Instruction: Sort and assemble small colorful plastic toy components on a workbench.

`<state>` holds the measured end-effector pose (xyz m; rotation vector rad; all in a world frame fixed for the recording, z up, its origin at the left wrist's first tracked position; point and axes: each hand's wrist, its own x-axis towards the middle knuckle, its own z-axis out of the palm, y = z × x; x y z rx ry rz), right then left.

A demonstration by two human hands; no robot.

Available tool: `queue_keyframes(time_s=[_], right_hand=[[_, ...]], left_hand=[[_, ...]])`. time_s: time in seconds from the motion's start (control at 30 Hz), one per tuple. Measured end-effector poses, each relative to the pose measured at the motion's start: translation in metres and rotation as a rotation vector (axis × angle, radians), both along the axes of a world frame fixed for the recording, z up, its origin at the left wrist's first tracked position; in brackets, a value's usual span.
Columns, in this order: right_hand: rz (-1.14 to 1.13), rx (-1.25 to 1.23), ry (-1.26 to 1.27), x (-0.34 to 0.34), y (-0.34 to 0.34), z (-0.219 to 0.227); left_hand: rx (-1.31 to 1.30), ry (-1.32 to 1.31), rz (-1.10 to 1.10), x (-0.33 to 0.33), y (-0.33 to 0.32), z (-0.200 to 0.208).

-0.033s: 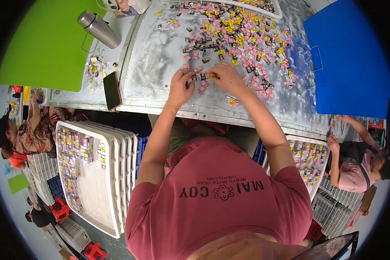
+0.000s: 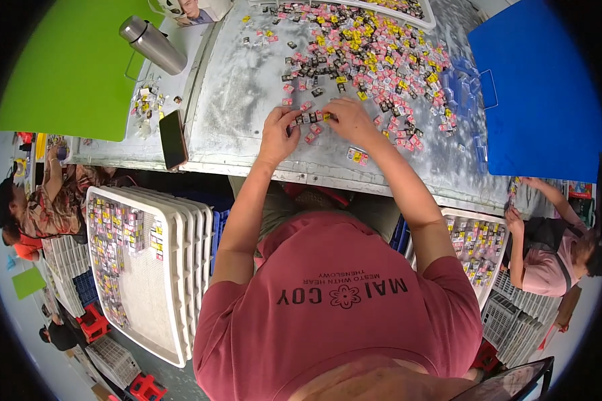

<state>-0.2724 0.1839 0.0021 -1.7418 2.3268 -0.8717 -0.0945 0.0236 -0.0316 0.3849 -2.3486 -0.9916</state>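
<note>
A short row of small black, white and pink printed pieces (image 2: 309,118) lies between my hands near the table's front edge. My left hand (image 2: 278,137) pinches the row's left end between thumb and fingers. At the other end, my right hand (image 2: 354,122) has its fingertips closed on a small yellow piece (image 2: 326,116). Loose pink pieces (image 2: 311,135) lie just below the row. A little block of joined pieces (image 2: 358,156) rests near my right wrist. Beyond my hands spreads a large heap of pink, black and yellow pieces (image 2: 374,57).
A phone (image 2: 172,139) and a steel flask (image 2: 155,45) are on the left. Clear plastic cases (image 2: 461,87) lie beside a blue panel (image 2: 535,87). Stacked white trays (image 2: 174,287) stand left of me; another tray (image 2: 475,250) is at right. Other people work on both sides.
</note>
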Motion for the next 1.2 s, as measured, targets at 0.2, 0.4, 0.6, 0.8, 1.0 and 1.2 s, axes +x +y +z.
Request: queue_keyframes(time_s=[0.2,0.4,0.6,0.8,1.0,1.2], right_hand=[[-0.066,-0.039,-0.140,-0.009,0.017,0.004],[-0.073,-0.065,0.005,-0.019,0.036,-0.007],[-0.125,-0.062,0.111,-0.025,0.028,0.003],[0.051,-0.020,0.241,-0.030,-0.003,-0.005],[0.037,0.039,0.148,-0.034,-0.006,-0.001],[0.012,0.049,0.021,-0.007,0.014,0.014]], left_hand=[[0.048,0.007,0.028,0.002,0.003,0.011],[-0.081,0.034,-0.024,0.016,0.025,0.010],[-0.088,-0.050,-0.158,0.010,0.049,-0.001],[-0.118,0.032,-0.178,-0.007,0.064,0.005],[-0.132,0.064,0.131,0.011,0.023,0.004],[-0.123,-0.010,0.118,0.010,0.003,-0.004]])
